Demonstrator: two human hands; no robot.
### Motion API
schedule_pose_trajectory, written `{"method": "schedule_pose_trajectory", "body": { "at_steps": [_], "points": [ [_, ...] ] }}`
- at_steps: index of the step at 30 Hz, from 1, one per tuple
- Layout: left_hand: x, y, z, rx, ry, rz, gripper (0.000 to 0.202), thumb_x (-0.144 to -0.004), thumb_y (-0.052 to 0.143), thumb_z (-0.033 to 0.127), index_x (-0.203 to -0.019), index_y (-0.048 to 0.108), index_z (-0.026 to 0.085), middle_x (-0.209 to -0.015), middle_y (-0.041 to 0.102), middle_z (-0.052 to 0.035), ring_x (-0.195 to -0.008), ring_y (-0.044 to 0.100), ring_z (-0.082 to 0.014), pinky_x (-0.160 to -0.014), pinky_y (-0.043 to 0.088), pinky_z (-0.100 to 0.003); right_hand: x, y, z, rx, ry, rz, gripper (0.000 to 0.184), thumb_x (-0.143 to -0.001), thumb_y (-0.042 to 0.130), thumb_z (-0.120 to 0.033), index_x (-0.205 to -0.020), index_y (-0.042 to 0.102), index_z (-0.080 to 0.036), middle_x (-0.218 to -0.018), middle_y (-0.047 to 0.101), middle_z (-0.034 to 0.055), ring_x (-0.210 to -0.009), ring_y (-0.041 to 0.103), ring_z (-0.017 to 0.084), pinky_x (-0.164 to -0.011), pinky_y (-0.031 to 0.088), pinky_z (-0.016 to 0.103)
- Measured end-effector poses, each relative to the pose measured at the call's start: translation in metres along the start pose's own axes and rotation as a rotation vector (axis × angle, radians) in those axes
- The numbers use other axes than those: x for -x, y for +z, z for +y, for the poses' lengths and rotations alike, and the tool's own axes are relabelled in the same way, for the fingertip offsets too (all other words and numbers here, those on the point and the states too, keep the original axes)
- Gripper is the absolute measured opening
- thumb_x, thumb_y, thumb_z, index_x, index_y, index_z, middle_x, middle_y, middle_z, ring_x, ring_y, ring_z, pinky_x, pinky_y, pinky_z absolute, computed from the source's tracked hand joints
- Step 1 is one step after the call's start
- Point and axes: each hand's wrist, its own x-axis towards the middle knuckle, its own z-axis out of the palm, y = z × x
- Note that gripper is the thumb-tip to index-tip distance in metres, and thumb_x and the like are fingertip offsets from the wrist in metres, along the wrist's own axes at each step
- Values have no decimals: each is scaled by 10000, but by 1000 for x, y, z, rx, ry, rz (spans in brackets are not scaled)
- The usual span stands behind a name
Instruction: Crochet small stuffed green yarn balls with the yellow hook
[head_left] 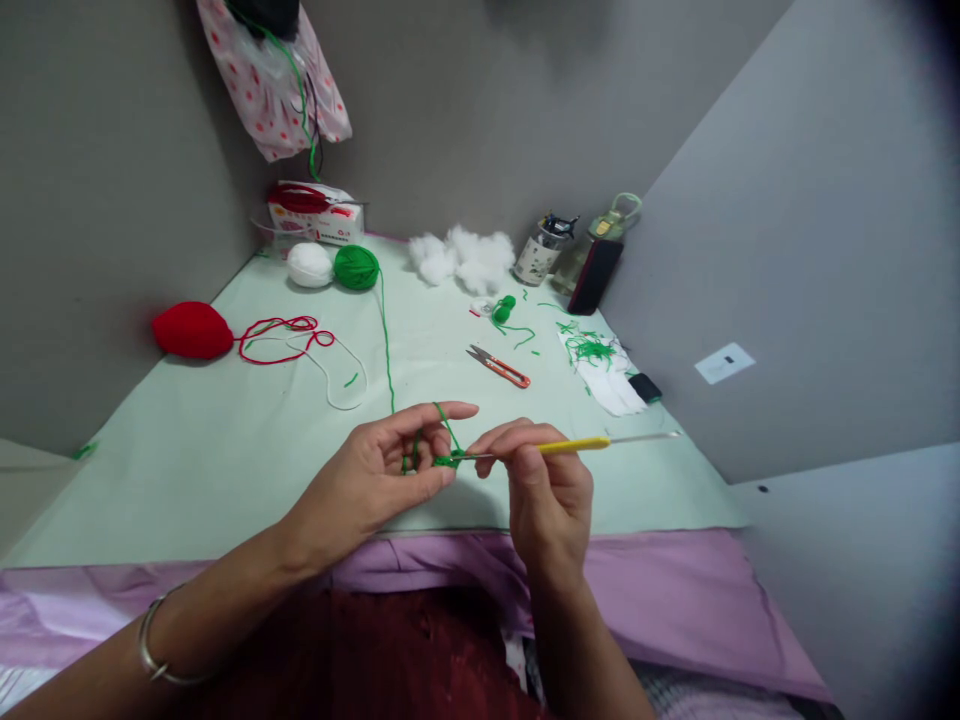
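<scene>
Between the thumb and fingers of my left hand point(382, 460) is a small piece of green crochet work point(448, 460). Green yarn loops over the raised forefinger and runs back to a green yarn ball point(356, 268). My right hand point(546, 485) grips a crochet hook point(577, 445) by its yellow handle, with a metal end sticking out to the right. The hook's working end meets the green piece at my left fingertips; whether it is inside a stitch is too small to tell.
Beyond my hands lie orange-handled thread snips point(501, 367) and a small green crocheted piece point(505, 308). White stuffing point(463, 258), a white yarn ball point(309, 265) and red yarn point(193, 331) sit farther back. Green scraps cover a white cloth point(611, 385) at right, near a dark phone point(596, 277).
</scene>
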Motion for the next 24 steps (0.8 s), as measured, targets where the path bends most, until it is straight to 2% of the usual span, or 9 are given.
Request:
{"method": "schedule_pose_trajectory", "body": {
  "at_steps": [4,7,10,12,19,24],
  "points": [
    [0,4,0,-130,77,84,463,-845,706,158,-1294,714,268,-867,594,24,-770,546,-110,-727,471,-250,2,-2,-8,309,-176,-103,218,-1032,504,-140,-1037,705,-224,-933,737,42,-859,674,163,-752,554,336],
    [-1,6,0,-240,202,167,421,-831,672,116,-1230,739,232,-827,590,20,-757,565,-117,-710,485,-254,3,-1,-10,488,-310,-187,212,-1014,509,-98,-1079,682,-201,-947,744,63,-903,694,180,-769,570,350],
    [-1,7,0,-320,304,207,394,-835,656,101,-1203,746,207,-817,595,15,-758,583,-116,-722,499,-252,5,1,-7,553,-425,-150,213,-1015,506,-107,-1099,679,-197,-946,749,77,-899,708,190,-739,586,349],
    [0,7,0,-323,316,204,394,-841,665,111,-1219,737,196,-839,615,9,-751,594,-111,-733,513,-253,7,1,-4,520,-426,-115,217,-1019,501,-116,-1097,685,-199,-945,750,75,-904,713,192,-740,590,352],
    [-1,6,1,-239,239,159,441,-847,706,160,-1288,704,184,-875,659,-1,-764,614,-113,-743,540,-254,7,-1,0,304,-293,-47,234,-1021,497,-107,-1077,706,-195,-922,732,54,-867,689,173,-736,567,344],
    [0,7,1,-195,178,152,462,-835,710,164,-1296,699,181,-866,658,5,-778,618,-115,-738,539,-244,7,1,2,254,-262,-33,237,-1029,495,-125,-1068,711,-211,-908,720,41,-867,679,167,-733,558,339]
  ]
}}
